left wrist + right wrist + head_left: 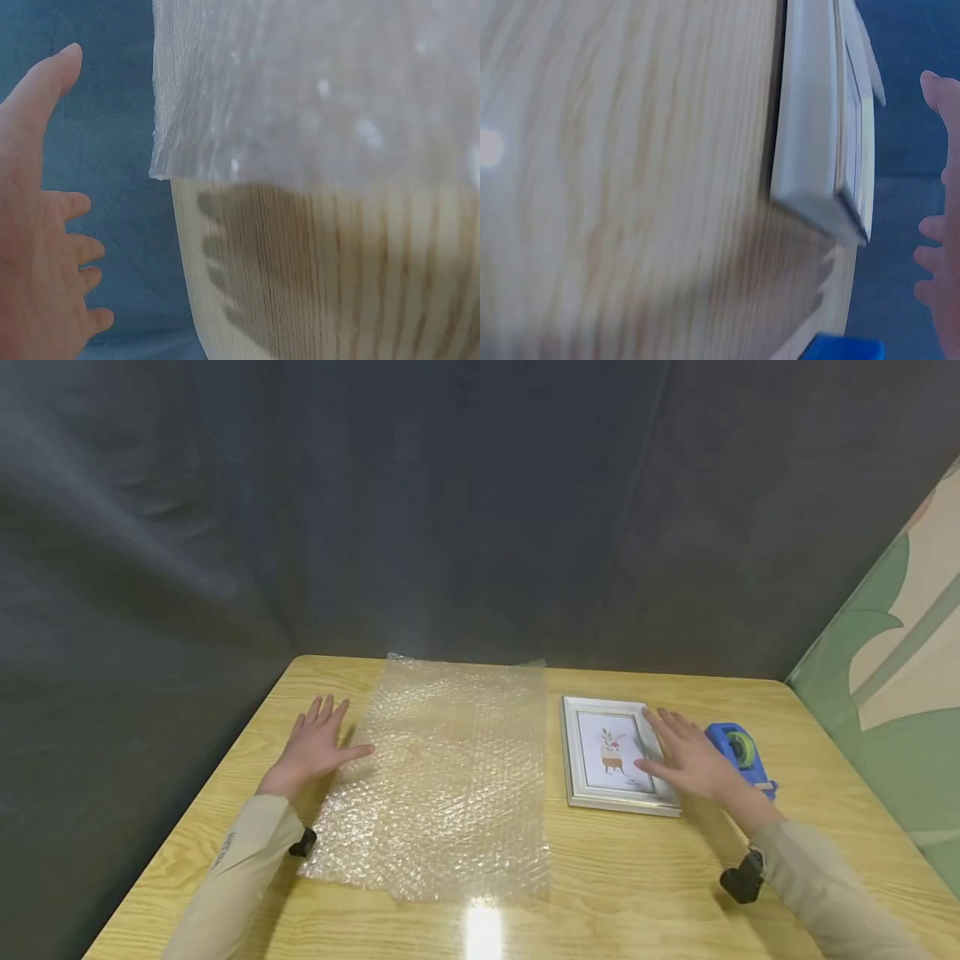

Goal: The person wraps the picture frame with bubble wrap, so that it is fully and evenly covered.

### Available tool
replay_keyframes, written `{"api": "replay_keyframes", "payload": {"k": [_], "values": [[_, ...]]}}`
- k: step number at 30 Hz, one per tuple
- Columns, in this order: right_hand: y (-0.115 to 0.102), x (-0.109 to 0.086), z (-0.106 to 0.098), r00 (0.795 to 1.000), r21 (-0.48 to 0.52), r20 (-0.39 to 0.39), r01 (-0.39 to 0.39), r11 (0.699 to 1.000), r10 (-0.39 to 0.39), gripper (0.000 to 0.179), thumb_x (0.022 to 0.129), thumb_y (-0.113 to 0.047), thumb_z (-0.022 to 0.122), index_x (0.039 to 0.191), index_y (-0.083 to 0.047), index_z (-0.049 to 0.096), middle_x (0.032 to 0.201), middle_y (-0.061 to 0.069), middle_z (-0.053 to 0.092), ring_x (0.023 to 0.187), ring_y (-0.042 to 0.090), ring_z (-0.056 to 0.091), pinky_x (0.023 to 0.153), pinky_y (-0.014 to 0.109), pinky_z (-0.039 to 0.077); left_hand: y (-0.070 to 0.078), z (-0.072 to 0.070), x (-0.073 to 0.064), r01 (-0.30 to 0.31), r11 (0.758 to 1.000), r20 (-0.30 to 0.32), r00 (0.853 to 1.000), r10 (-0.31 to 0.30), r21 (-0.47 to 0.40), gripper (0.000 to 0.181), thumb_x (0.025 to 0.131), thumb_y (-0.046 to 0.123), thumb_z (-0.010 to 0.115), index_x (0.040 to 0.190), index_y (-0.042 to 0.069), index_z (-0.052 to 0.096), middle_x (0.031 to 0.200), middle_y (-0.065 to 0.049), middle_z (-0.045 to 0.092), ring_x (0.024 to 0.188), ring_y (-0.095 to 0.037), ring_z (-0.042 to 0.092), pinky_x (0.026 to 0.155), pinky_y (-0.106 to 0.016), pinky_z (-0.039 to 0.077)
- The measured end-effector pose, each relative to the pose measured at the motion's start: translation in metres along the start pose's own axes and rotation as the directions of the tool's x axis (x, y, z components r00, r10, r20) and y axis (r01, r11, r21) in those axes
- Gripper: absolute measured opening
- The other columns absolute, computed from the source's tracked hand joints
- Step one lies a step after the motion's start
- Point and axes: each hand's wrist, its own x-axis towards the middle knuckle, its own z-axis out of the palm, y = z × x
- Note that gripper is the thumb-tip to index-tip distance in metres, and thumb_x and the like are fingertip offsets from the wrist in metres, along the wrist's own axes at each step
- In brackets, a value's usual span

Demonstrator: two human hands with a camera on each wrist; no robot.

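A sheet of bubble wrap (pixel 450 777) lies spread flat on the wooden table. My left hand (pixel 311 750) hovers by its left edge, fingers spread and holding nothing; the left wrist view shows the hand's shadow on the wood below the bubble wrap (pixel 315 90). To the right lies a white picture frame (pixel 572 752) with a plant print in it, face up. My right hand (pixel 693 758) is over the frame's right side with straight, spread fingers. In the right wrist view a gap shows between that hand and the picture frame (pixel 806 112).
A blue tape dispenser (pixel 757 772) with a green roll stands right of the frame, partly behind the right hand. A dark curtain (pixel 465 510) hangs along the table's back and left. A wall with a leaf pattern (pixel 907 693) borders the right side.
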Motion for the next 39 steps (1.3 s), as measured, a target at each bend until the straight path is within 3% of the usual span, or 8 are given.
{"api": "replay_keyframes", "payload": {"k": [10, 17, 22, 28, 33, 39], "values": [[-0.038, 0.021, 0.016, 0.999, 0.174, -0.011, 0.041, 0.984, -0.040, 0.080, 0.083, -0.041, 0.061, 0.143, -0.006, 0.022, 0.144, 0.026, 0.022, 0.128, 0.046, 0.023, 0.099, 0.062, 0.023, -0.007, -0.002, -0.008, 0.032, 0.990, 0.013, 0.999, -0.030, -0.139, 0.098, 0.078, 0.062, 0.055, 0.145, 0.003, 0.013, 0.147, -0.026, 0.009, 0.133, -0.046, 0.007, 0.103, -0.063, 0.011], [-0.066, 0.039, 0.027, 0.999, 0.290, -0.017, 0.051, 0.956, -0.048, 0.079, 0.083, -0.036, 0.063, 0.142, -0.002, 0.023, 0.144, 0.022, 0.026, 0.129, 0.041, 0.025, 0.103, 0.056, 0.024, -0.014, 0.001, -0.014, 0.098, 0.941, 0.078, 0.994, -0.077, -0.323, 0.102, 0.078, 0.049, 0.064, 0.146, 0.005, 0.002, 0.148, -0.024, 0.009, 0.132, -0.046, 0.012, 0.102, -0.063, 0.018], [-0.083, 0.048, 0.035, 1.000, 0.373, -0.008, 0.027, 0.927, -0.026, 0.078, 0.084, -0.031, 0.063, 0.142, 0.001, 0.022, 0.143, 0.024, 0.026, 0.129, 0.042, 0.026, 0.104, 0.056, 0.023, -0.014, 0.002, -0.017, 0.113, 0.915, 0.107, 0.991, -0.077, -0.388, 0.101, 0.080, 0.044, 0.065, 0.145, 0.002, 0.000, 0.148, -0.026, 0.007, 0.131, -0.045, 0.014, 0.103, -0.060, 0.019], [-0.097, 0.059, 0.043, 1.000, 0.474, -0.012, 0.019, 0.880, -0.016, 0.077, 0.085, -0.025, 0.063, 0.142, 0.004, 0.019, 0.142, 0.027, 0.027, 0.121, 0.044, 0.038, 0.096, 0.057, 0.034, -0.014, 0.006, -0.016, 0.117, 0.901, 0.125, 0.990, -0.071, -0.418, 0.096, 0.081, 0.039, 0.065, 0.144, -0.001, 0.004, 0.147, -0.026, 0.011, 0.129, -0.046, 0.019, 0.102, -0.060, 0.023], [-0.105, 0.067, 0.048, 1.000, 0.564, -0.015, 0.012, 0.826, -0.004, 0.073, 0.086, -0.015, 0.062, 0.139, 0.009, 0.019, 0.140, 0.029, 0.027, 0.119, 0.045, 0.039, 0.094, 0.055, 0.038, -0.014, 0.009, -0.016, 0.113, 0.895, 0.128, 0.990, -0.064, -0.432, 0.093, 0.082, 0.039, 0.065, 0.143, -0.003, 0.009, 0.145, -0.027, 0.018, 0.127, -0.046, 0.025, 0.102, -0.058, 0.026], [-0.115, 0.074, 0.052, 0.996, 0.655, 0.066, -0.092, 0.750, 0.064, 0.075, 0.086, -0.011, 0.059, 0.138, 0.015, 0.011, 0.140, 0.036, 0.019, 0.118, 0.050, 0.036, 0.096, 0.053, 0.037, -0.015, 0.011, -0.015, 0.100, 0.888, 0.127, 0.991, -0.047, -0.448, 0.081, 0.086, 0.031, 0.062, 0.141, -0.007, 0.016, 0.142, -0.029, 0.024, 0.123, -0.046, 0.033, 0.098, -0.055, 0.033]]}}
